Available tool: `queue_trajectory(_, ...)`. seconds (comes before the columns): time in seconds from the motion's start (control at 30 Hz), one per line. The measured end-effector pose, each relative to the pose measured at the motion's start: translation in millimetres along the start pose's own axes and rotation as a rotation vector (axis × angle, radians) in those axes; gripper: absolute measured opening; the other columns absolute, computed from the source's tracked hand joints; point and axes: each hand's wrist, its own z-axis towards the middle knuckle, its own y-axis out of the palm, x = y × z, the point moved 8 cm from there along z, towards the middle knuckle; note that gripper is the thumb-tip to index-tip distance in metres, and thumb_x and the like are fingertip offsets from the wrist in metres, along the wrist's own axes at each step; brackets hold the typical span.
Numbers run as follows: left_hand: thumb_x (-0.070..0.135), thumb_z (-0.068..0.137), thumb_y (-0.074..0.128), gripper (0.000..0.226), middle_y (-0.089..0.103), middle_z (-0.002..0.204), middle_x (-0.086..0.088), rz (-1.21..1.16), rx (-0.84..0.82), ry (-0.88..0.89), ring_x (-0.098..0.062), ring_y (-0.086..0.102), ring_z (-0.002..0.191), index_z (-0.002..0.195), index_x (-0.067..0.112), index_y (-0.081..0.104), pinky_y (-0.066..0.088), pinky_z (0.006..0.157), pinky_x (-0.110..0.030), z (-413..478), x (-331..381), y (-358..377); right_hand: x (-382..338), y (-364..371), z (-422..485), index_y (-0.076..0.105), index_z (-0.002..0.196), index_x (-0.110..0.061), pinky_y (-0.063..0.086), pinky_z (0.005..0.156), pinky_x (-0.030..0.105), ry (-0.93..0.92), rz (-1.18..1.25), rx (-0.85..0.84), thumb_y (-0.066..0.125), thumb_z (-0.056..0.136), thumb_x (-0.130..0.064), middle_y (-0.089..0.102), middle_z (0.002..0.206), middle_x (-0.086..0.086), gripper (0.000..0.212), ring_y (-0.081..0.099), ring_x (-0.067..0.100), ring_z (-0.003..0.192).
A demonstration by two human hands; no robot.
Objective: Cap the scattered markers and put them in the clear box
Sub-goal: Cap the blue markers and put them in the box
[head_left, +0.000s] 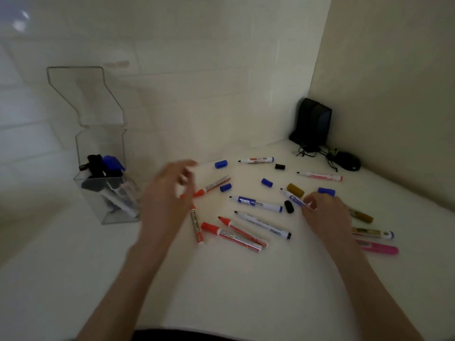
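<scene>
- While the right hand [327, 215] pinches an uncapped marker [293, 197] between thumb and fingertips at the rear of its barrel, the dark tip points away to the left, low over the white table [221, 291].
- The left hand [167, 193] is blurred. Its fingers look loosely spread and nothing shows in them. It hovers between the clear box [103, 143] and the scattered markers.
- The marker is probably light and stiff, with a smooth plastic barrel that can slip or roll. The middle of the barrel seems the best place to hold it, away from the inky tip.
- It has a white barrel with blue print. A loose blue cap [326, 191] lies just beside the right hand.
- The clear box stands at the left, well apart from this marker, with its lid raised. Several capped markers [103, 168] lean inside it.
- Other red, blue and black markers lie uncapped on the table between the 2 hands.
</scene>
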Motion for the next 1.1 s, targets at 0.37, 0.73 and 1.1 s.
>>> queue_trajectory(0.37, 0.019, 0.103, 0.058, 0.032, 0.066, 0.122, -0.003, 0.321, -0.486, -0.05, -0.021, 0.058, 0.113, 0.133, 0.025, 0.065, 0.046, 0.097, -0.032, 18.3, -2.8, 156.8, 5.2, -7.4, -10.1, 0.068, 0.111, -0.015, 0.042, 0.083, 0.035, -0.143, 0.231, 0.256, 0.068, 0.091, -0.02, 0.068, 0.099, 0.005, 0.02, 0.057, 0.021, 0.092)
queue_trajectory(0.73, 0.023, 0.099, 0.065, 0.022, 0.068, 0.111, 0.004, 0.207, -0.458, -0.112, -0.017, 0.057, 0.105, 0.12, 0.019, 0.07, 0.042, 0.091, -0.028, 22.9, -26.0, 156.5, -2.1, -11.3, -11.1, 0.066, 0.111, -0.018, 0.041, 0.082, 0.035, -0.233, 0.347, 0.325, 0.064, 0.093, -0.018, 0.064, 0.101, 0.001, 0.018, 0.056, 0.022, 0.094)
queue_trajectory(1.1, 0.014, 0.093, 0.071, 0.023, 0.074, 0.106, 0.01, -0.444, -0.496, -0.128, -0.006, 0.072, 0.081, 0.11, 0.03, 0.069, 0.058, 0.075, -0.021, -11.7, -7.2, 114.3, -56.9, -19.3, -34.4, 0.064, 0.117, -0.013, 0.051, 0.082, 0.027, -0.549, 0.49, 0.256, 0.052, 0.098, -0.011, 0.056, 0.114, 0.004, 0.023, 0.056, 0.016, 0.097)
